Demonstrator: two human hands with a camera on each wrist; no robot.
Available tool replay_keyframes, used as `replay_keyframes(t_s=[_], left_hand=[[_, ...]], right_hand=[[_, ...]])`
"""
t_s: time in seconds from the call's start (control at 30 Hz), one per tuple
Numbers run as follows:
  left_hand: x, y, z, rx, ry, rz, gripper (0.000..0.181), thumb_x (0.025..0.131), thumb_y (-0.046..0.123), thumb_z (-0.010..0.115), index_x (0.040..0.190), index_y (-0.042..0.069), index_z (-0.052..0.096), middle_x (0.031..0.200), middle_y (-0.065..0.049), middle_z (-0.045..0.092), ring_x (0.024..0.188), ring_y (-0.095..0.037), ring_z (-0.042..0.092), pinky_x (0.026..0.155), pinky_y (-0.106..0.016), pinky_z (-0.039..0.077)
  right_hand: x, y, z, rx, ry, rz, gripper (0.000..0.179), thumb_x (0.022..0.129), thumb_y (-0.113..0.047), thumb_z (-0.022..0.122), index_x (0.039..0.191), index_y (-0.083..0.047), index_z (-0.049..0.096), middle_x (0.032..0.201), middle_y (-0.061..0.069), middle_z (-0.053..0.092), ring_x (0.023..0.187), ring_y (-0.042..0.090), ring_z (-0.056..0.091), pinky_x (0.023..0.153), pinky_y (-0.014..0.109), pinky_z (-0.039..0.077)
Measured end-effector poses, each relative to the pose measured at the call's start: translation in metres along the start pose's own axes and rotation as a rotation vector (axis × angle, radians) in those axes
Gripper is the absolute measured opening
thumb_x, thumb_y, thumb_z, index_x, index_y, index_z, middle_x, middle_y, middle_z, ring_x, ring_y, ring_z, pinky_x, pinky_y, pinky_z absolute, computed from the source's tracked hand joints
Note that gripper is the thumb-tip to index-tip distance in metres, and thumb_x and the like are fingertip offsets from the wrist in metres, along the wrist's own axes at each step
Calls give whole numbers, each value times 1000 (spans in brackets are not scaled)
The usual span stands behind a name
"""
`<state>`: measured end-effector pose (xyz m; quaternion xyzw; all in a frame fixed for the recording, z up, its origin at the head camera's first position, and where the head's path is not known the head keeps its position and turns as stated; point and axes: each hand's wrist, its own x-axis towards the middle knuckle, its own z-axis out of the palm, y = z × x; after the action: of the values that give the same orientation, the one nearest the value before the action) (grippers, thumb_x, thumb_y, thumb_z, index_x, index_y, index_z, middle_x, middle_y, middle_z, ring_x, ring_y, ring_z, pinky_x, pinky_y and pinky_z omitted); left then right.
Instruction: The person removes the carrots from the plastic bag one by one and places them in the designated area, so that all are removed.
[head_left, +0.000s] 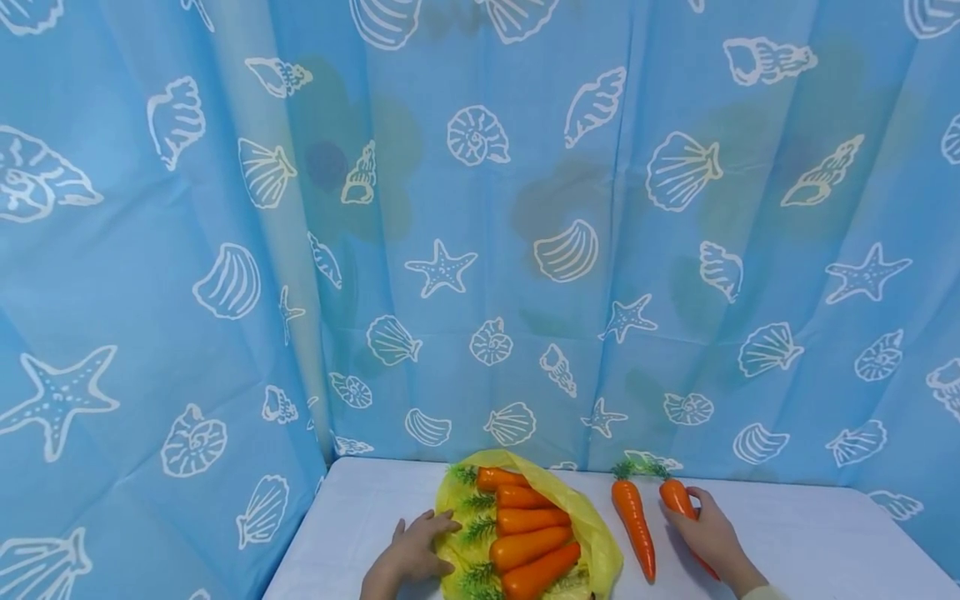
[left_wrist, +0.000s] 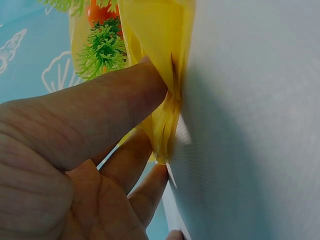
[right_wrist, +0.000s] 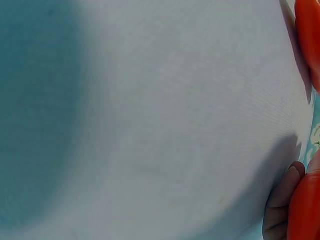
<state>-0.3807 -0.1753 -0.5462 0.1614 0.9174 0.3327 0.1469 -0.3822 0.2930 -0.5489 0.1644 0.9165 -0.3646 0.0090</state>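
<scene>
Yellow bag (head_left: 597, 527) holds 5 carrots (head_left: 531, 522); the left hand (head_left: 415, 547), fingers spread, steadies it, I'd say; the right hand (head_left: 711, 533) grips another carrot (head_left: 676, 497).

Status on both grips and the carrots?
Right grip holds one carrot. Left grip touches yellow plastic bag, five carrots showing. Loose carrot lies between them.

The right wrist view's edge cuts off 2 carrots (right_wrist: 304, 210).

Even light in head view, but dim, shadowed, perhaps blurry tabletop (right_wrist: 175, 100) in right wrist view
</scene>
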Motion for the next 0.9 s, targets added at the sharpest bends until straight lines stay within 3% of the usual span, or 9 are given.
replay_keyframes(t_s=[0.27,0.9], left_hand=[[-6,3,-1,-4,-28,1,50,81,17,79,130,17,64,151,-14,47,143,-51,27,109,-80,1],[-7,9,-1,26,15,-3,48,80,14,79,126,15,66,148,-16,50,142,-49,30,111,-78,5]], right_hand=[[0,2,4,3,-10,18,89,91,-48,63,143,12,24,131,38,43,106,45,52,96,59,50],[0,-8,5,-61,-33,-40,84,90,-47,67,137,14,32,121,37,51,93,37,58,83,47,59]])
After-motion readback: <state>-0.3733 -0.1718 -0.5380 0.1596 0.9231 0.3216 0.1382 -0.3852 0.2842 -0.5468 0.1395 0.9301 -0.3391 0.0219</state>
